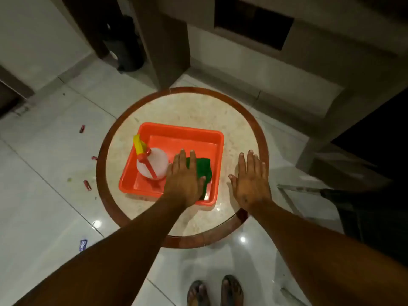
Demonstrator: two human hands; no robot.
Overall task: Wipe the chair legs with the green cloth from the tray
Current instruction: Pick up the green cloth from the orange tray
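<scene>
Lying crumpled and dark in the orange tray [205, 138], green cloth [204, 171] partly under flat left hand [184, 182], right hand [251, 184] hovering splayed, both grips open, holding nothing.

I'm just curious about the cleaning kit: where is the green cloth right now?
In the head view, the green cloth lies in the right part of the orange tray on the round table, right of the spray bottle, partly under the left hand.

Light: dim and warm, the corners falling to near black.
Glare: small bright spots on the glossy floor tiles [242, 239] — one also on the table [217, 209] top.
Sharpness: soft overall, background blurred.
Distortion: wide-angle — forearms stretch large toward the lower edge.
</scene>
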